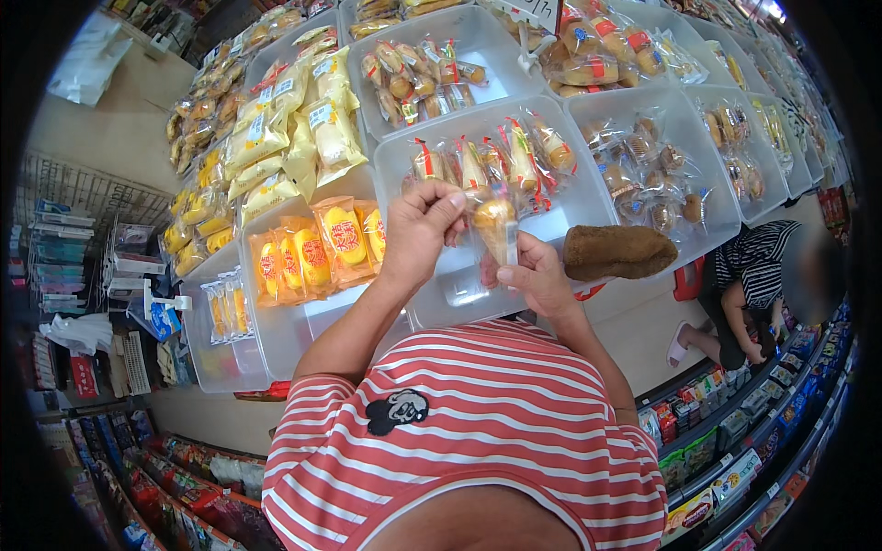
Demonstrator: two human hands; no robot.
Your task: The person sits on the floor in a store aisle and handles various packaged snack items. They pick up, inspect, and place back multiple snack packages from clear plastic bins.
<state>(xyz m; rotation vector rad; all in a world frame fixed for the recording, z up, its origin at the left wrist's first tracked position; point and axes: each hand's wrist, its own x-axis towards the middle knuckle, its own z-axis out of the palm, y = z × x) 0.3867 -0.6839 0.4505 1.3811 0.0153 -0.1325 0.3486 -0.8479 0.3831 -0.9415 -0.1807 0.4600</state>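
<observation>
Between my two hands is a cone-shaped pastry in a clear plastic wrapper (495, 224). My left hand (428, 224) pinches the wrapper's upper end, its fingers closed together. Lower down, my right hand (541, 272) grips the wrapper near the cone's narrow end. Both hands are over a translucent plastic bin (441, 306). More wrapped cone pastries (520, 162) with red ties lie at the far side of this bin. A brown fuzzy cloth or mitt (620, 253) rests at the near edge of the bin to the right.
Orange-wrapped pastries (341, 237) and yellow bread packs (258, 134) fill bins at the left. Wrapped small cakes (648, 175) lie in the right-hand bin. A clip-on sign holder (534, 48) stands beyond. Another person (754, 275) crouches at the right beside stocked shelves (730, 420).
</observation>
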